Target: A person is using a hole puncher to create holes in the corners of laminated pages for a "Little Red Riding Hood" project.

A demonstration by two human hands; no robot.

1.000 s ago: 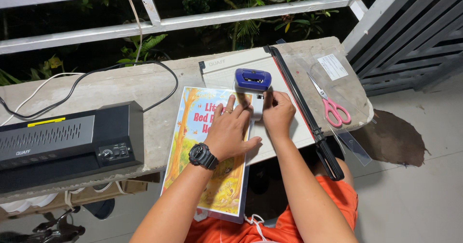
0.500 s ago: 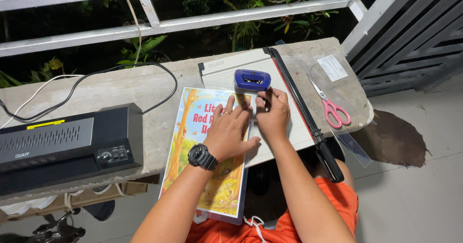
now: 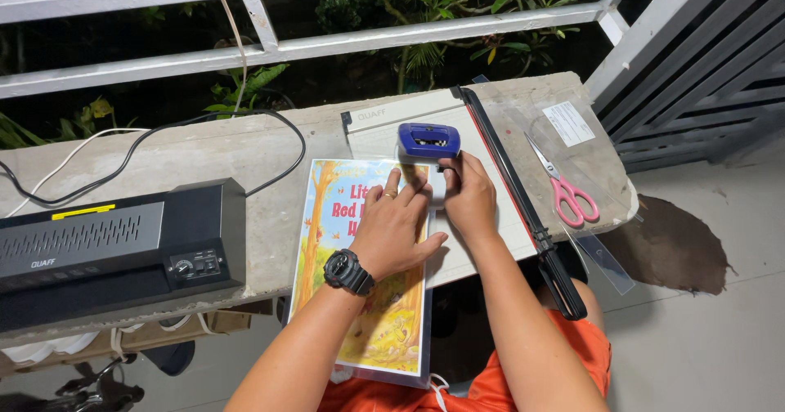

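Note:
A colourful laminated picture sheet lies on a concrete ledge, its lower part hanging over the near edge. My left hand, with a black watch on the wrist, presses flat on the sheet. My right hand grips a small blue and white punch-like tool at the sheet's top right corner. Both rest partly on a white paper trimmer with a long black blade arm.
A black laminator sits at the left with cables running behind it. Pink-handled scissors and clear plastic sheets lie at the ledge's right end. A white railing stands behind.
My right hand has shifted slightly down and left around the blue tool; my left hand stays pressed on the sheet.

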